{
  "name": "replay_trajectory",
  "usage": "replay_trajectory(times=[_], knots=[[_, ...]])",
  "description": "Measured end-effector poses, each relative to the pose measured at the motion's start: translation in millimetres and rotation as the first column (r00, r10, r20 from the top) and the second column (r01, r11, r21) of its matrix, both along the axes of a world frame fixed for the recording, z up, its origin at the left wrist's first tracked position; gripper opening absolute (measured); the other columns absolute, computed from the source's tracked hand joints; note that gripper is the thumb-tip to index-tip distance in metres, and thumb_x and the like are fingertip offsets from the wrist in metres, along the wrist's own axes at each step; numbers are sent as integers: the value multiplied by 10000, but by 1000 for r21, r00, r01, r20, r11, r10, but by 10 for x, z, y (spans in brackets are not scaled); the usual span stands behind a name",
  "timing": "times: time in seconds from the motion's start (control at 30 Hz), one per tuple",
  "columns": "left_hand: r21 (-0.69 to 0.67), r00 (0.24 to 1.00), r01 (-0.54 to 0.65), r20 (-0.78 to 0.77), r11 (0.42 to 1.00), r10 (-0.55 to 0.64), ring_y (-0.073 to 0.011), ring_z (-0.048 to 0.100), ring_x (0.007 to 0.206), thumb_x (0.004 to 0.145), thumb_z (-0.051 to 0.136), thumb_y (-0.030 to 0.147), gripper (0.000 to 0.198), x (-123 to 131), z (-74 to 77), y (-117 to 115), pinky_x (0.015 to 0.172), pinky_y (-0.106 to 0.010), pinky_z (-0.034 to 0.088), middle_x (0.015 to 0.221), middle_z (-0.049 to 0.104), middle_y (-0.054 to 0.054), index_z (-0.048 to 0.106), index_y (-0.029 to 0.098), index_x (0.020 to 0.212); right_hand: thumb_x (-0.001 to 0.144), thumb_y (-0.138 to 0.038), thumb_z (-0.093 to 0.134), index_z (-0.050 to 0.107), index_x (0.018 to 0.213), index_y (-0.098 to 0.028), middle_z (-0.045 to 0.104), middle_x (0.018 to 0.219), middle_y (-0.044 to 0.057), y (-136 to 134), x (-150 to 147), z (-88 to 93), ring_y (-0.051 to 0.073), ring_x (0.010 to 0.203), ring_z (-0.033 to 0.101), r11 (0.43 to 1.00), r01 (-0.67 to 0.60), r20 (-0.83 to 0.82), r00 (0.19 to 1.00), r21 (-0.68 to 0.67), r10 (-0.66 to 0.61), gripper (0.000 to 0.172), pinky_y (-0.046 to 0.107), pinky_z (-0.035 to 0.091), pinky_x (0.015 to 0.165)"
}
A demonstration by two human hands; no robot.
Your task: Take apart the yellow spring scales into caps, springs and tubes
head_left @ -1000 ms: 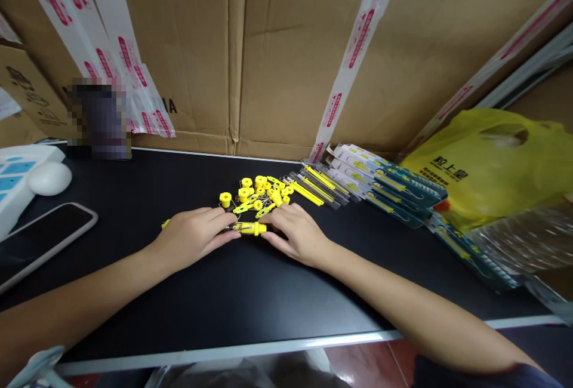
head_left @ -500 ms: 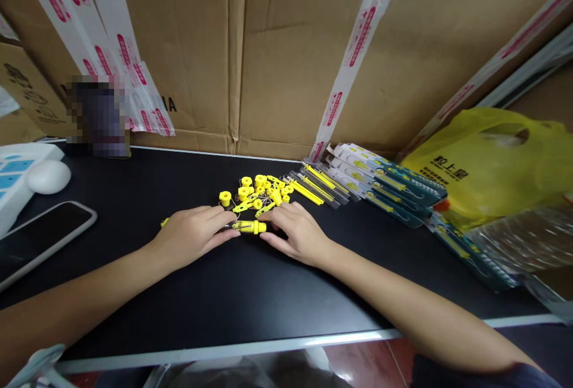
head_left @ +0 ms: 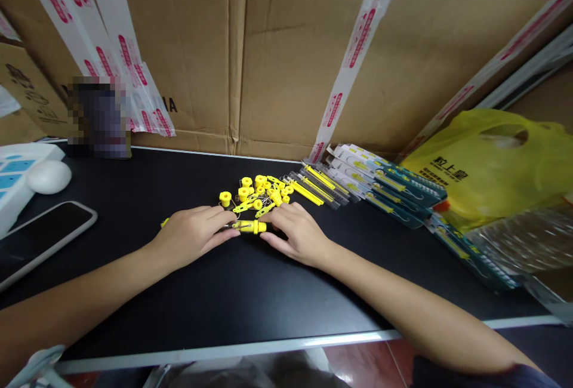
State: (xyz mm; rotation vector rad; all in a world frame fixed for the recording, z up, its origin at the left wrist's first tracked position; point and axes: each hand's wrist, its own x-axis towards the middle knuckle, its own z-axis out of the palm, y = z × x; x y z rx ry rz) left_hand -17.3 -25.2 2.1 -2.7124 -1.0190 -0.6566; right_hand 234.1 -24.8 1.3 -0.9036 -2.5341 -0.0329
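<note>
My left hand (head_left: 192, 231) is closed around a spring scale (head_left: 245, 226), a slim clear tube with yellow parts lying level across the front of me. Its middle is hidden by the fingers, and a bit of yellow shows beyond the hand on the left. At the tube's yellow capped end, my right hand (head_left: 301, 234) has thumb and forefinger pinched close about the cap. Just behind both hands lies a pile of loose yellow caps (head_left: 245, 192), flat yellow pieces (head_left: 244, 205) and small springs and hooks. Several clear tubes with yellow strips (head_left: 308, 188) lie right of the pile.
Stacked printed boxes (head_left: 385, 179) and a yellow plastic bag (head_left: 487, 161) are on the right. A phone (head_left: 45, 239) and a white power strip (head_left: 22, 164) with a white round plug lie left. Big cardboard cartons (head_left: 282, 65) stand behind the black table (head_left: 250, 298).
</note>
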Motion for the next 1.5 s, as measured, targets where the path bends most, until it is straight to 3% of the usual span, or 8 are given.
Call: replay_trajectory(times=[0.2, 0.37, 0.57, 0.7, 0.87, 1.13, 1.23, 1.5], knots=[[-39, 1000, -12, 18, 999, 12, -121, 624, 779, 922, 441, 429, 269, -5, 0, 2, 663, -226, 423, 837, 646, 24, 589, 209, 965, 903, -309, 495, 558, 997, -171, 650, 857, 49, 10, 4, -25, 152, 735, 532, 999, -11, -15, 1000, 34, 12, 179, 283, 332, 677], [-27, 1000, 2, 14, 1000, -2, -127, 628, 789, 927, 432, 424, 272, 4, 3, 5, 670, -228, 425, 849, 654, 19, 592, 210, 976, 886, -406, 505, 510, 1112, -154, 644, 882, 59, -13, 5, -13, 160, 751, 541, 1000, -5, -44, 999, -4, 5, 339, 292, 348, 720], [-27, 1000, -12, 1, 1000, 13, -130, 628, 790, 926, 432, 428, 274, -7, -9, 11, 667, -232, 427, 849, 655, 20, 595, 212, 973, 939, -362, 423, 590, 955, -180, 645, 849, 52, 8, 9, -10, 161, 776, 535, 1000, 15, 35, 999, 25, -16, 248, 288, 306, 694], [-42, 1000, -12, 17, 999, 13, -123, 628, 788, 924, 436, 426, 275, -5, -2, 6, 671, -225, 429, 855, 658, 18, 598, 209, 971, 920, -339, 467, 568, 1010, -178, 644, 868, 47, 6, 9, -17, 151, 762, 534, 999, -5, 0, 1000, 32, 5, 211, 284, 305, 698], [-30, 1000, -4, 13, 1000, 4, -125, 628, 782, 924, 438, 418, 268, 3, 7, 0, 672, -226, 433, 850, 659, 15, 599, 209, 968, 910, -410, 466, 562, 1036, -170, 640, 877, 55, -13, 2, 6, 162, 778, 540, 1000, 9, -4, 1000, -4, -9, 288, 296, 308, 716], [-46, 1000, -21, 2, 999, 21, -135, 631, 798, 924, 431, 433, 277, -3, 0, 10, 681, -235, 433, 869, 664, 9, 595, 214, 969, 904, -296, 489, 542, 976, -169, 631, 840, 34, -1, 4, -24, 145, 738, 531, 999, -9, -30, 1000, 36, 10, 155, 282, 312, 708], [-39, 1000, -13, 8, 999, 13, -131, 631, 782, 924, 435, 428, 267, 1, 3, 5, 665, -229, 430, 853, 662, 14, 589, 215, 967, 886, -367, 513, 521, 976, -153, 614, 809, 33, -5, 4, -29, 148, 729, 526, 1000, -1, -60, 998, 18, 2, 232, 284, 317, 712], [-26, 1000, -9, 8, 1000, 10, -125, 630, 782, 924, 434, 428, 274, -5, 5, 1, 664, -228, 432, 857, 664, 14, 598, 212, 959, 935, -348, 430, 563, 938, -174, 634, 848, 52, -5, 4, 1, 160, 761, 528, 1000, 15, 29, 999, 3, -15, 219, 288, 296, 703]])
